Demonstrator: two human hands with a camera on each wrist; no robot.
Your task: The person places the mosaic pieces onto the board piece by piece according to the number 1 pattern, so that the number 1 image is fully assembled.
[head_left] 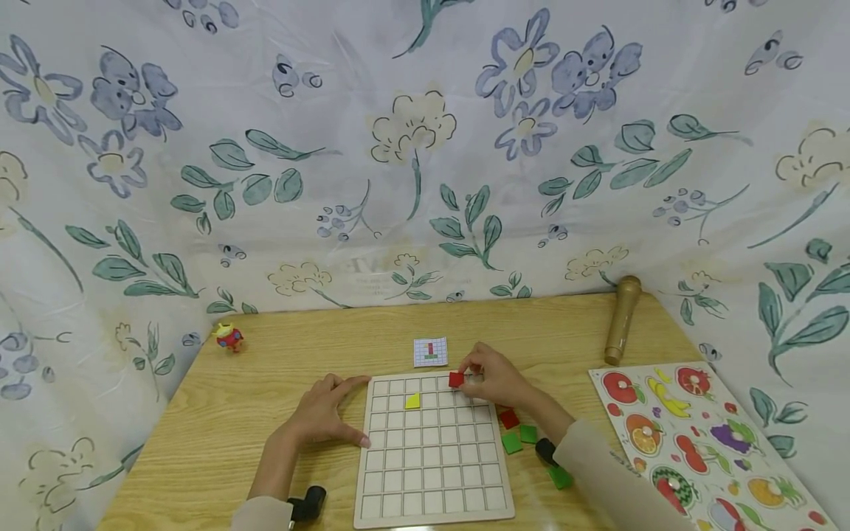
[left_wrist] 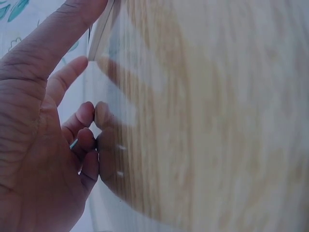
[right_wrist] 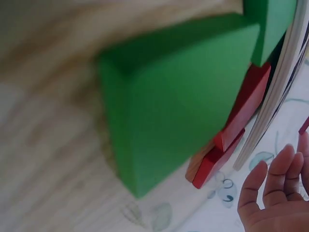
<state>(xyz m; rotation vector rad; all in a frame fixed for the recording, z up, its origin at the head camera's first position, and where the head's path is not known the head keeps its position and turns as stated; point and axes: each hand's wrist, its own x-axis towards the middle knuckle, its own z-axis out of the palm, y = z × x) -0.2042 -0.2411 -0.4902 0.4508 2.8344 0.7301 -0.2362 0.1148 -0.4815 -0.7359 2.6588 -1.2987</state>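
A pale gridded board (head_left: 430, 436) lies on the wooden table. My left hand (head_left: 317, 414) is at its left edge, thumb and index finger spread and touching the rim; in the left wrist view the hand's (left_wrist: 38, 135) other fingers bend loosely against the tabletop. Between the thumb and fingers of my right hand (head_left: 496, 377) is a red square tile (head_left: 455, 379), held over the top row, right of centre. Whether the tile touches the board I cannot tell. On an upper-left cell sits a yellow piece (head_left: 413, 401) with a slanted corner.
Right of the board lie a loose red tile (head_left: 509, 419) and several green tiles (head_left: 512, 443), seen large in the right wrist view. A small pattern card (head_left: 430, 352) is behind the board. Farther out are a fruit puzzle board (head_left: 671, 413), a wooden stick (head_left: 623, 321) and a toy figure (head_left: 229, 337).
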